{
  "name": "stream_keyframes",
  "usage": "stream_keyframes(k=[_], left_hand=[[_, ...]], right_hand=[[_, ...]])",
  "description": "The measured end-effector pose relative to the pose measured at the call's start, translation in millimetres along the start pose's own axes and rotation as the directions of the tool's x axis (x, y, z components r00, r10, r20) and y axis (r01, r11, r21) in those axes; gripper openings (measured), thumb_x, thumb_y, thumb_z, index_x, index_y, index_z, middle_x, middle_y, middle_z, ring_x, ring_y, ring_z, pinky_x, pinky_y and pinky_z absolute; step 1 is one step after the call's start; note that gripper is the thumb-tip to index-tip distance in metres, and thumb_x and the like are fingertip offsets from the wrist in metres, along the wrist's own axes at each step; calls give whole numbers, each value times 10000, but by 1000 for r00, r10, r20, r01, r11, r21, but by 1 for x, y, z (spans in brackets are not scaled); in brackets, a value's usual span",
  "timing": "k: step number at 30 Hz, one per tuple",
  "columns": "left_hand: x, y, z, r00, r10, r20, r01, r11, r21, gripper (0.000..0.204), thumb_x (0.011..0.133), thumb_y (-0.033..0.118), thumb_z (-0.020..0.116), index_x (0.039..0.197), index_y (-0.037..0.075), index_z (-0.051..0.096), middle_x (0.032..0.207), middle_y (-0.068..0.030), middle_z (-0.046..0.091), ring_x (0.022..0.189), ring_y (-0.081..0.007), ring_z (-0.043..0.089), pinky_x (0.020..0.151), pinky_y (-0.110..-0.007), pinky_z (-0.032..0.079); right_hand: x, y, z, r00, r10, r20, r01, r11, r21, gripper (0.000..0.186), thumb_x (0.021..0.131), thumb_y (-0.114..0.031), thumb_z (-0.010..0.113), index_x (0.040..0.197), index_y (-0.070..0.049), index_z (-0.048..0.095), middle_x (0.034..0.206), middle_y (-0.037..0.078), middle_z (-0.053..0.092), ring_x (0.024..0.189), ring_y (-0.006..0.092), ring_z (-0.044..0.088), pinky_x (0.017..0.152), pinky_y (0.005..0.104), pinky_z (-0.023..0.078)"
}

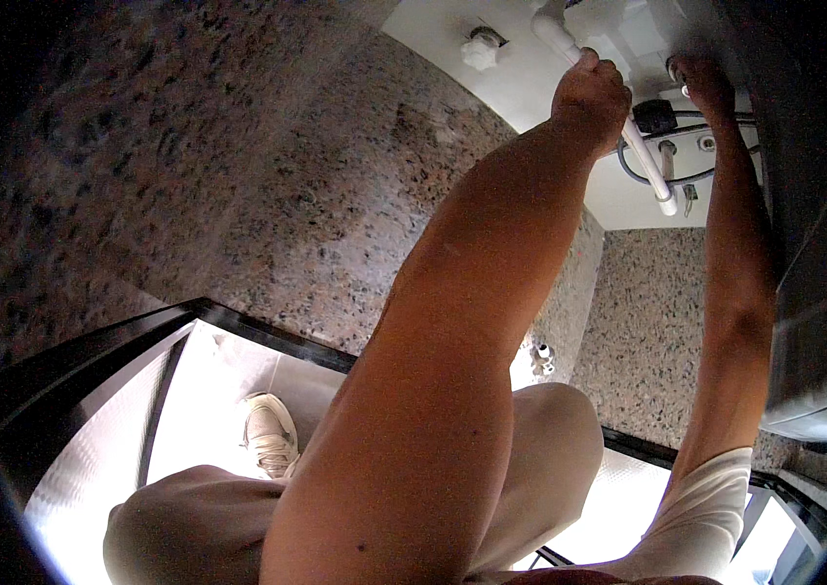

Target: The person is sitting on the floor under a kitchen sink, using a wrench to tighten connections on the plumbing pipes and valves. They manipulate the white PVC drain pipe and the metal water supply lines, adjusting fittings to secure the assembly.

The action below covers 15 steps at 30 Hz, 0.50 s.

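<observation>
Up at one o'clock, the left hand (589,97) has its fingers wrapped around the white plastic pipe (648,161) under the basin. The right hand (704,83) reaches beside it; I cannot tell its fingers' spread. The pipe looks light, stiff and smooth, best gripped near its joint.

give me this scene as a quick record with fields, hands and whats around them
left hand: left hand closed around a white pipe
right hand: right hand raised at a white fitting; whether its fingers grip anything cannot be told
near the hands: dark hoses, white wall cap, on a white panel
walls: speckled granite
below: pale shoe, black frame edge
</observation>
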State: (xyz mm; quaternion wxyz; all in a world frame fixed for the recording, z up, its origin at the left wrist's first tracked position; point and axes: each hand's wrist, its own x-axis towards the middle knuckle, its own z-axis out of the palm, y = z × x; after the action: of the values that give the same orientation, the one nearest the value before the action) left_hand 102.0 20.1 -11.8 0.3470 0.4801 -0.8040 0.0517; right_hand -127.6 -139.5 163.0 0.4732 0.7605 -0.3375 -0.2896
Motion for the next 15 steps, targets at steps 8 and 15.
stream_keyframes(k=[8,15], left_hand=[[1,3,1,1000,-3,-18,3,1000,-20,225,773,200,677,978,109,693,958,-84,651,1052,-235,585,1002,-435,361],[1,3,4,998,7,-63,-5,999,33,226,773,216,672,975,117,696,951,-80,651,1049,-240,583,997,-450,370]], right_hand=[[-9,0,24,979,171,-106,-151,973,175,308,903,-62,513,1185,-91,634,1093,174,673,980,367,651,866,460,511],[-17,-16,-5,964,264,-43,-247,940,234,299,938,-104,524,1207,-98,655,1167,176,658,1035,344,647,886,452,507]])
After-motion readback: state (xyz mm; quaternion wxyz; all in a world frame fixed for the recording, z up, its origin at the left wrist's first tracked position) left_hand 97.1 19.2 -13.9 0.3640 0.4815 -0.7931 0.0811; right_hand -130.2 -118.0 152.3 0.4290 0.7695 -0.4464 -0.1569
